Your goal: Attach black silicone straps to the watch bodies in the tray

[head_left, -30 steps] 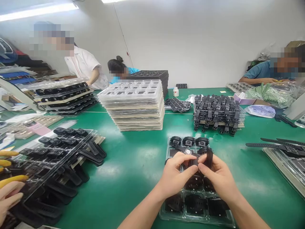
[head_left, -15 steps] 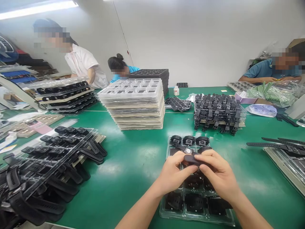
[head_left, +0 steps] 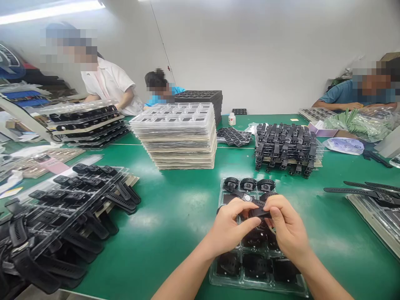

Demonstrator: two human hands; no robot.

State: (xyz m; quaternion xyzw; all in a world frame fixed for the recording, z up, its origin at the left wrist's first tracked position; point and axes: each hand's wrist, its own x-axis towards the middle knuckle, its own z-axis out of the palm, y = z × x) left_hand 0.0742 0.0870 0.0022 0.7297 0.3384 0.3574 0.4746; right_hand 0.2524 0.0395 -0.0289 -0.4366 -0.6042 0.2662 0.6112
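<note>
Between both hands, over a clear plastic tray [head_left: 259, 284], is a black smartwatch [head_left: 260, 213] with its strap. My left hand [head_left: 233, 223] pinches the strap from the left, thumb below and fingers above. From the right, my right hand [head_left: 287, 227] grips the strap's other side between thumb and curled fingers. The tray's compartments hold several more black watches [head_left: 265, 185], strapped into loops in the back row. One watch with a round pale sensor [head_left: 248, 198] lies just beyond my left fingers. My hands hide the tray's middle.
Left, stacked trays of watches [head_left: 84, 187] have straps hanging over the edge. A tall stack of white trays [head_left: 175, 137] stands ahead, with piled watches [head_left: 284, 148] right of it. Another watch tray [head_left: 375, 216] sits at the right edge. Several co-workers sit or stand beyond the table.
The strap has turned and shifted slightly right between my hands. My right fingers have curled in, with the thumb now on top; my left fingers have spread a little.
</note>
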